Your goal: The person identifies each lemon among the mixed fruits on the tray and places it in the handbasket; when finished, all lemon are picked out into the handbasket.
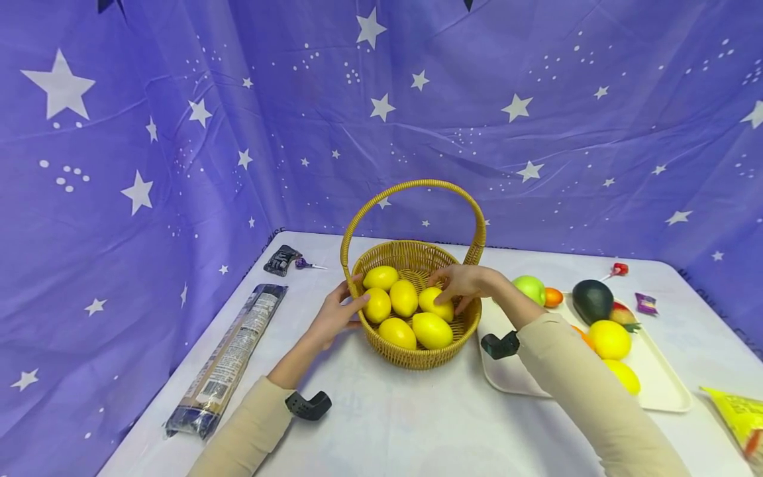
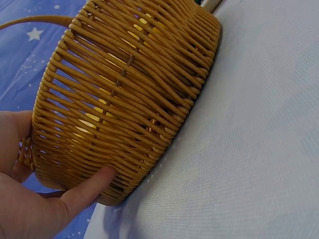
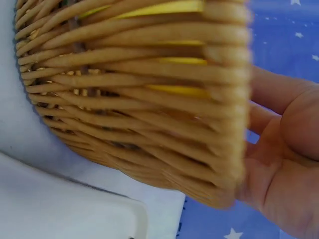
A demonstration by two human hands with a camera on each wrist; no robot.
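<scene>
A woven basket (image 1: pixel 417 358) with a tall arched handle stands on the white table and holds several yellow lemons (image 1: pixel 404 298). My left hand (image 1: pixel 335 313) grips its left rim, thumb at the top edge; the left wrist view shows a finger against the wicker (image 2: pixel 124 94) side. Over the right rim reaches my right hand (image 1: pixel 465 283), its fingers and thumb curled about the rightmost lemon (image 1: pixel 434 305) inside. From the right wrist, the basket wall (image 3: pixel 134 99) hides the fingertips, and yellow shows through its gaps.
Right of the basket, a cream tray (image 1: pixel 661 387) bears lemons, an avocado (image 1: pixel 593 301) and other fruit; a green apple (image 1: pixel 529 289) is at its back edge. A long packet (image 1: pixel 229 361) lies left. Wrapped sweets (image 1: pixel 281 260) and a yellow bag (image 1: pixel 739 414) lie near the edges.
</scene>
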